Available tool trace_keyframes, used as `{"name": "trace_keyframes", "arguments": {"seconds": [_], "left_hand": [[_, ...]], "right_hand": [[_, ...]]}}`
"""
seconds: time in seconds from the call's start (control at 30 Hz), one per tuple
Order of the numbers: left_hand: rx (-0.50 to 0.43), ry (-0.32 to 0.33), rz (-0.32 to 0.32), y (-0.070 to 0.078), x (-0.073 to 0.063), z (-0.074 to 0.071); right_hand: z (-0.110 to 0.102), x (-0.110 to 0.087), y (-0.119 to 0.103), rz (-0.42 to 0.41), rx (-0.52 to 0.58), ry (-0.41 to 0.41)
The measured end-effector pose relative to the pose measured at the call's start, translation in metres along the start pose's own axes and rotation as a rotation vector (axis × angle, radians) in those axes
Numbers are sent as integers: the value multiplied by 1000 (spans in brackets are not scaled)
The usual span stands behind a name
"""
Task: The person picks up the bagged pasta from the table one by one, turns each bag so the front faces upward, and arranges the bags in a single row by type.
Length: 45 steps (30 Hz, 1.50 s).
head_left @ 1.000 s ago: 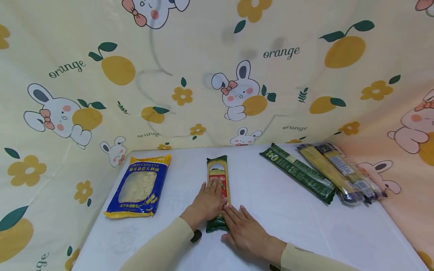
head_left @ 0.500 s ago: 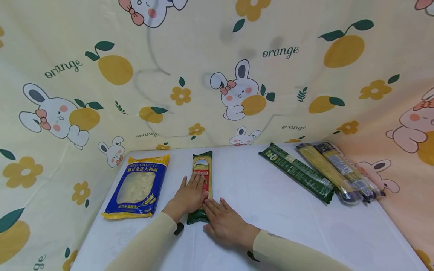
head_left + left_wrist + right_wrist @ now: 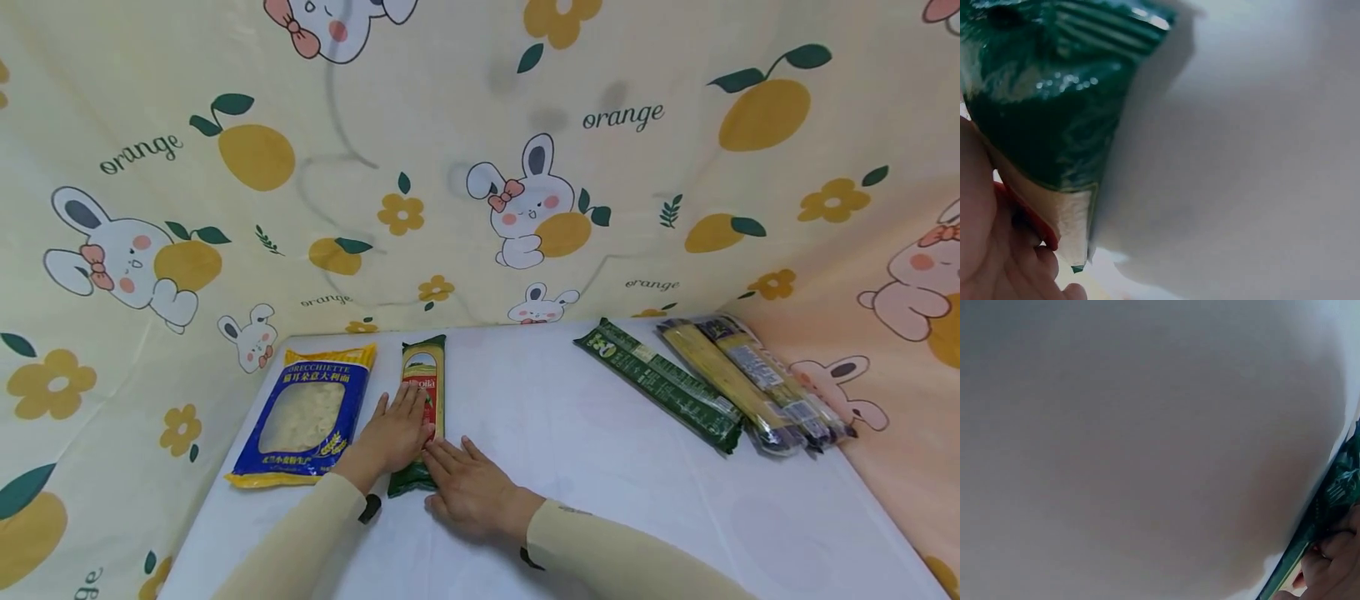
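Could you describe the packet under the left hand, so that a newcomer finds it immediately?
On the white table, left of centre, find the wide blue-and-yellow bag. Just to its right, a long, narrow packet lies beneath the left hand, with the right hand at its right edge. Its red front label sets it apart from the dark green packet farther right.

On tbl (image 3: 637, 521): orecchiette bag (image 3: 303, 417) L | pasta pk (image 3: 424, 368) just R of bag | 3 pks (image 3: 727, 383) far R
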<state>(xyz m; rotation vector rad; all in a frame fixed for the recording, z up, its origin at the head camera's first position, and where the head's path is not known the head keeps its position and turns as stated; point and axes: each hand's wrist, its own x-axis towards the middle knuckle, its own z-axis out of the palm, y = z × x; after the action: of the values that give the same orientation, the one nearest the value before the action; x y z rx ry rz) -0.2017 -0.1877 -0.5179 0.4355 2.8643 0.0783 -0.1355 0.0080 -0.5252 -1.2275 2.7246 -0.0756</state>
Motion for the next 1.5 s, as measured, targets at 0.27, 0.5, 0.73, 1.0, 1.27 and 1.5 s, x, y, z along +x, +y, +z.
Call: {"name": "trace_keyframes", "arguments": {"seconds": [0.27,0.5,0.73,1.0,1.27,1.5], "left_hand": [[9,-19,8,-12,-12,-1],[29,-22,9,-22,-18,-3],[38,-40,7,-31,-21,-5],[23,-36,-5,-34,-23,-4],[-59,36,-28,-24,-25,-1],[-20,61,-24,-24,-25,6]], "right_hand": [[2,7,-2,-56,1,-22],[3,5,1,-77,-73,-30],[-1,-10,36,36,-111,16],[-10,-54,112,189,4,116],[-14,-120,200,402,-27,221],[-20,-167,250,565,43,146]]}}
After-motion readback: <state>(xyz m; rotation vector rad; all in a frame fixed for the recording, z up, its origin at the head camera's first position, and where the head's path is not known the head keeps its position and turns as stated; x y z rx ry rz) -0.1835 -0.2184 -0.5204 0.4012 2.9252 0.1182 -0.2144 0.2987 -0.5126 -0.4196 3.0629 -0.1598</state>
